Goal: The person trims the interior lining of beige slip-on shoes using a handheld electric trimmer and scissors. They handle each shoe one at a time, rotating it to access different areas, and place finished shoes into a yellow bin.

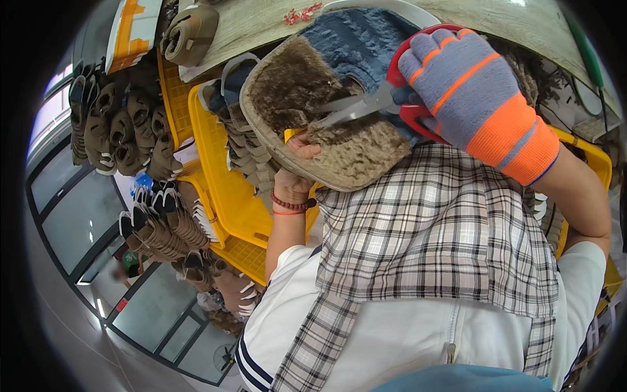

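I judge this plush piece (361, 149) light and soft, best held by the rim (273, 151) my left grip (304, 147) pinches, just short of the scissors (361, 106) my right grip (465, 85) clasps.

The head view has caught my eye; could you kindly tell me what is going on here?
The right hand, in a grey and orange knitted glove, holds red-handled metal scissors, their blades over a brown, fleecy, rounded piece. The left hand holds that piece at its lower left. Whether the blades are cutting is hard to tell. A yellow plastic crate stands to the left.
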`<action>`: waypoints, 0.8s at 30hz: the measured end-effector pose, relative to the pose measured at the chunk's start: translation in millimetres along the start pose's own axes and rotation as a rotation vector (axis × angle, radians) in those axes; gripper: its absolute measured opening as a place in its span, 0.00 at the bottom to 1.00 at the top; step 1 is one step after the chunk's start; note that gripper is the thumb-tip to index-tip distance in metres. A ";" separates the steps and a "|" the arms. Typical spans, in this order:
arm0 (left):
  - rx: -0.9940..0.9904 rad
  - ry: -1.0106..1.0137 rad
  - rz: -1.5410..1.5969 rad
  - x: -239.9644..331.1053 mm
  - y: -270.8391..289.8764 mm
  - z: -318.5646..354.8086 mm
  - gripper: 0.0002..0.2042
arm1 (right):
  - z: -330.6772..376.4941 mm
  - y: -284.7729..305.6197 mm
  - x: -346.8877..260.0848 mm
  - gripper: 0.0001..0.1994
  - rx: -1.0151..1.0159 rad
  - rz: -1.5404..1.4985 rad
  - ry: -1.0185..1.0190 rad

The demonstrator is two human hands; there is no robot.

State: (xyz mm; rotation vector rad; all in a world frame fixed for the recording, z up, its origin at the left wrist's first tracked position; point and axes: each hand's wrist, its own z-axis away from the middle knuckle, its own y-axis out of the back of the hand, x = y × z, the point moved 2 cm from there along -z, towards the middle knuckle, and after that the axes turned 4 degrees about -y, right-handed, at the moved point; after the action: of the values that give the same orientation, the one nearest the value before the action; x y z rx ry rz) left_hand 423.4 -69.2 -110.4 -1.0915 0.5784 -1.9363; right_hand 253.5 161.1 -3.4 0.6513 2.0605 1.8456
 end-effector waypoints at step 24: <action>0.142 -0.094 -0.070 -5.1 11.2 1.0 0.09 | -10.4 -0.1 1.0 0.13 -0.044 -0.248 -0.003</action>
State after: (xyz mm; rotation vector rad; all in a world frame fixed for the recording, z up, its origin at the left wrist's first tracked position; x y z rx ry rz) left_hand 430.5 -71.2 -120.2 -1.1182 0.3491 -1.9424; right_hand 247.4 152.8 -2.0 0.3672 1.9912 1.7407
